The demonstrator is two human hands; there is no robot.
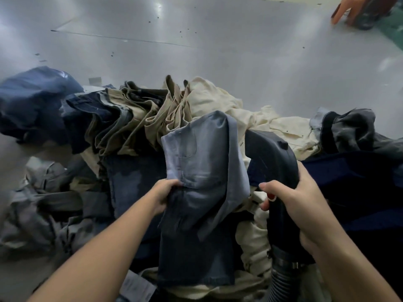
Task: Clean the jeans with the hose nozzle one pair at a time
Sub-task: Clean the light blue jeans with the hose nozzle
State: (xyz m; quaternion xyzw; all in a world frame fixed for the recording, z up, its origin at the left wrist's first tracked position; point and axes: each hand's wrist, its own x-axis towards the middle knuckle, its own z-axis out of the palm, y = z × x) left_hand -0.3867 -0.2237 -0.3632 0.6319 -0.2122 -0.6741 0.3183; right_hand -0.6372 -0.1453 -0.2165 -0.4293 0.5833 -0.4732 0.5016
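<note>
One pair is in hand, and many more wait, so the job looks far from done. On the left of the worktop (pixel 218 40) lies a heap of jeans (pixel 113 118), dark blue, grey and tan. The left hand (pixel 165 192) pinches the lifted jeans (pixel 202 171) by the edge, fingers curled into the cloth. To the right, the right hand (pixel 290 197) has its fingers wrapped round the black nozzle (pixel 272 158), beside those jeans.
</note>
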